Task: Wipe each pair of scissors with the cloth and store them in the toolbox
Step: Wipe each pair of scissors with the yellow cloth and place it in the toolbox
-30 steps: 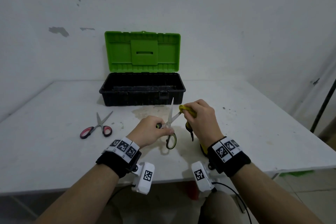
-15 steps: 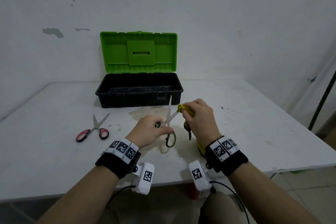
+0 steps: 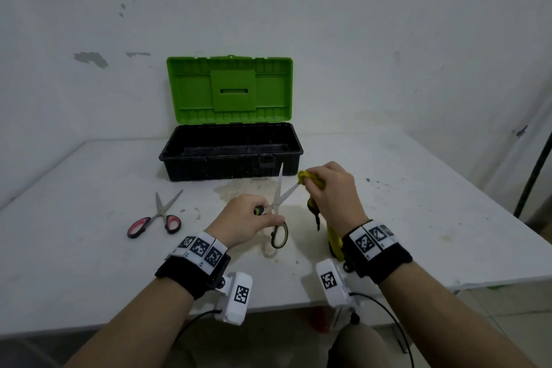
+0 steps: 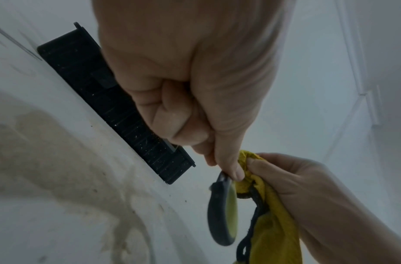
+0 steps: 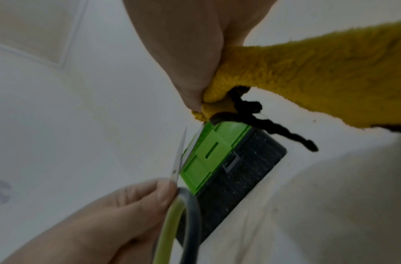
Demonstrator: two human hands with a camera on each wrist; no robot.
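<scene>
My left hand [image 3: 248,219] grips the green-handled scissors [image 3: 279,207] by one handle loop, blades spread open above the table. One blade points up, the other slants right into the yellow cloth [image 3: 310,179]. My right hand [image 3: 331,191] pinches that cloth around the slanted blade's tip, and the rest of the cloth [image 5: 330,80] hangs below the wrist. The free handle loop [image 4: 222,210] hangs under my left thumb. A second pair, the red-handled scissors [image 3: 158,218], lies on the table to the left. The toolbox [image 3: 231,155], black with a raised green lid [image 3: 230,89], stands open behind my hands.
The white table [image 3: 418,218] has a brownish stain [image 3: 248,188] in front of the toolbox and dark specks to the right. A wall stands close behind the toolbox. A dark pole [image 3: 534,176] leans at the far right, off the table.
The right hand with the cloth has slid outward along the slanted blade toward its tip. The left hand keeps its hold on the scissors. The red-handled scissors have not moved.
</scene>
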